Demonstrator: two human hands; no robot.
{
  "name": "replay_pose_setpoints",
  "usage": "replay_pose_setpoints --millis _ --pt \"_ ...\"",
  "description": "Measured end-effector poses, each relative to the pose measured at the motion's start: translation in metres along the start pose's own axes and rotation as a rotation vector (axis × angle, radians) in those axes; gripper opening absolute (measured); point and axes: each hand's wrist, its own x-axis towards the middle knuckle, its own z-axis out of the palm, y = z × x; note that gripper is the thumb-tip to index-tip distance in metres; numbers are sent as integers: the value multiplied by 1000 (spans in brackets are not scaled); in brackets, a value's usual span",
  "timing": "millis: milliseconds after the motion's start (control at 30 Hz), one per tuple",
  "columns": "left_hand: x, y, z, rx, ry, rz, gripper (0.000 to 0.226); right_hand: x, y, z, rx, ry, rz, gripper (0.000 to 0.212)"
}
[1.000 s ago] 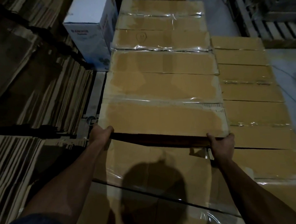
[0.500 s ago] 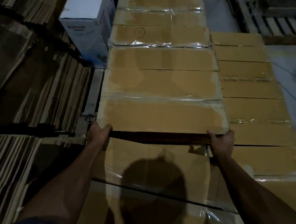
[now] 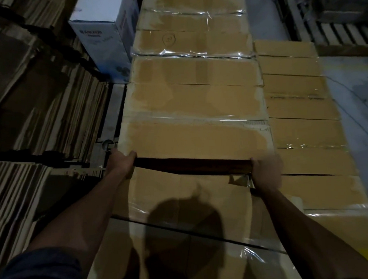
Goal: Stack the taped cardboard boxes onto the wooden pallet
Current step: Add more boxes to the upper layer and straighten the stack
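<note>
Held box point(image 3: 197, 138): at centre, top layer of stack, near edge raised off the box below point(image 3: 188, 194), dark gap visible along that edge; far edge hard against the next box point(image 3: 197, 93) at 12 o'clock.

Left hand point(image 3: 121, 164) at near-left corner, fingers curled over the top edge, gripping. Right hand point(image 3: 265, 172) at near-right corner, wrapped round the corner; fingertips hidden, underside contact not visible.

Handling, judged: stiff corrugated board, flat top, clear tape glossy and likely slick under skin; surface paper torn near right end, so weak there. Two-handed hold suggests bulk or some weight; actual weight not readable. Best grip at the two short ends or bottom corners, on bare board, off the tape.

Long axis: 9 to 3 o'clock, parallel to neighbours. Broad face up, near long side toward 6 o'clock.

White carton point(image 3: 107, 34) at 11 o'clock, lower row of boxes point(image 3: 302, 133) at 3 o'clock. Slatted pallet point(image 3: 331, 31) at 1 o'clock, well apart.
</note>
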Motion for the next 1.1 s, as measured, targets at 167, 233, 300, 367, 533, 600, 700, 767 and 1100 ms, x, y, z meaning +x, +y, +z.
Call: replay_pose_setpoints --millis 167,233,300,367,533,600,700,767,1100 --pt "-32 -5 -11 -116 1 -64 62 -36 32 -30 -236 49 -120 73" --pt "-46 -14 -13 -135 -15 -99 58 -54 49 -41 -262 10 -51 75" --pt "-65 -21 -16 -130 -7 -129 68 -71 62 -50 -252 4 -3 79" --pt "-80 -28 -20 -116 12 -125 71 -82 70 -59 -200 4 60 85" --pt "-101 -70 -30 -35 -74 -100 67 -104 95 -68 -59 -75 216 95" --pt "-105 -88 -32 -1 -87 -105 71 -118 108 -66 -38 -97 266 96" --pt "-118 -94 -33 -29 -72 -122 67 -130 119 -64 -35 -75 309 89" --pt "-124 -91 -36 -58 -70 -139 61 -128 120 -63 -17 -69 305 85" --pt "-111 -98 -43 -75 1 -216 65 -95 90 -56 -44 -41 184 79"
